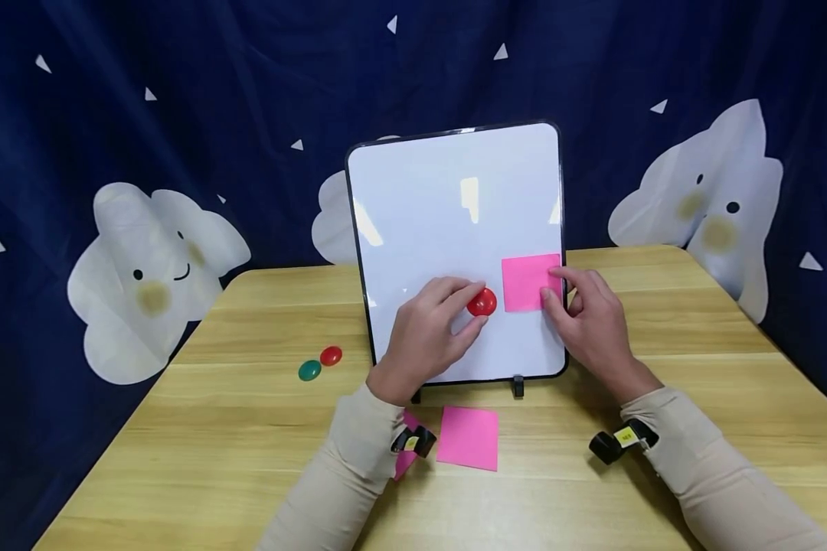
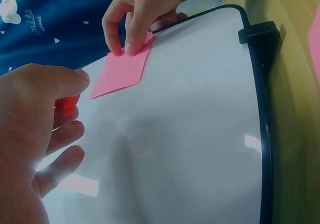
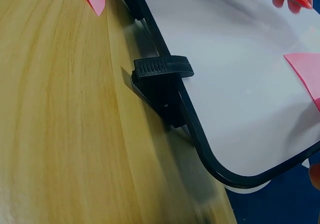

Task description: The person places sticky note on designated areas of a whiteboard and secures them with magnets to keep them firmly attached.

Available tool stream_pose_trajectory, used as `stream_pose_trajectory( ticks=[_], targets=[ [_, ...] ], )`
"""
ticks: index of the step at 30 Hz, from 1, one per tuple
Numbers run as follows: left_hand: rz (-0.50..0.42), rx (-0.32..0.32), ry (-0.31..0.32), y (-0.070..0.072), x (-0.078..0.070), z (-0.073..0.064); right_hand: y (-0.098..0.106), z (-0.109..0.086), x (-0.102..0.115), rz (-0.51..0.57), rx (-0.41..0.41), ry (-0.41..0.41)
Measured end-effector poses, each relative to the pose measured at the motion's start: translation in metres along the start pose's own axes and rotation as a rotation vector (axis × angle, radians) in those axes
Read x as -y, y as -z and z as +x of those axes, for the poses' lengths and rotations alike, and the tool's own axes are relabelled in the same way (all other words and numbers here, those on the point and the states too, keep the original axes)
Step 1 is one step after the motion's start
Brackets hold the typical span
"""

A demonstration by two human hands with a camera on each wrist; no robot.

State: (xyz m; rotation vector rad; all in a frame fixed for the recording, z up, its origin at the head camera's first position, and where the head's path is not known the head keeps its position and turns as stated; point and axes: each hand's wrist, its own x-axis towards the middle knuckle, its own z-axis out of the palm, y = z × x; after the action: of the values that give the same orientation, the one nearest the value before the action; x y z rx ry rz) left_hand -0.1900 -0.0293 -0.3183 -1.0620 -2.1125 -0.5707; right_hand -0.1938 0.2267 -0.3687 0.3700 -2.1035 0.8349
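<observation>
The square pink paper note (image 1: pixel 524 282) lies on the black-rimmed white board (image 1: pixel 420 207) at its right edge, held by the right hand (image 1: pixel 598 320); the left hand (image 1: pixel 423 330) pinches a glossy red round disc (image 1: pixel 482 302) just left of the note's lower-left corner.

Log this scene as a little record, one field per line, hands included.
Left grip: pinching a red disc in front of the whiteboard
Right grip: touching a pink note at the whiteboard's right edge
Whiteboard: standing on the wooden table in black feet
Loose discs: another red disc and a green disc, left of the whiteboard
Loose notes: second pink note on the table, third pink note partly hidden
Backdrop: dark blue curtain with white clouds
Unclear: whether the pinched disc touches the whiteboard
</observation>
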Motion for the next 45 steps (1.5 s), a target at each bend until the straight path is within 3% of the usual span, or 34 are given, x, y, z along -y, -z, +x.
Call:
stream_pose_trajectory(
  ticks=[4, 11, 18, 28, 35, 45],
  targets=[
    [0.03, -0.006, -0.016, -0.003, -0.003, 0.003, 0.001, 0.001, 0.0, -0.002, 0.006, -0.005],
    [0.07, 0.014, -0.058, -0.008, -0.01, 0.02, 0.001, -0.001, -0.003, -0.008, 0.003, -0.003],
    [0.095, -0.004, -0.042, -0.012, -0.009, 0.03, 0.0, 0.001, -0.002, -0.003, 0.011, 0.017],
    [0.283, 0.024, -0.145, -0.02, -0.008, 0.051, 0.0, -0.001, -0.001, 0.0, -0.011, 0.026],
    [0.297, 0.053, -0.14, -0.026, -0.01, 0.063, 0.001, -0.002, -0.001, 0.003, -0.01, 0.022],
    [0.344, 0.071, -0.123, -0.033, -0.011, 0.065, 0.0, -0.002, -0.002, 0.0, 0.009, 0.01]
  ],
)
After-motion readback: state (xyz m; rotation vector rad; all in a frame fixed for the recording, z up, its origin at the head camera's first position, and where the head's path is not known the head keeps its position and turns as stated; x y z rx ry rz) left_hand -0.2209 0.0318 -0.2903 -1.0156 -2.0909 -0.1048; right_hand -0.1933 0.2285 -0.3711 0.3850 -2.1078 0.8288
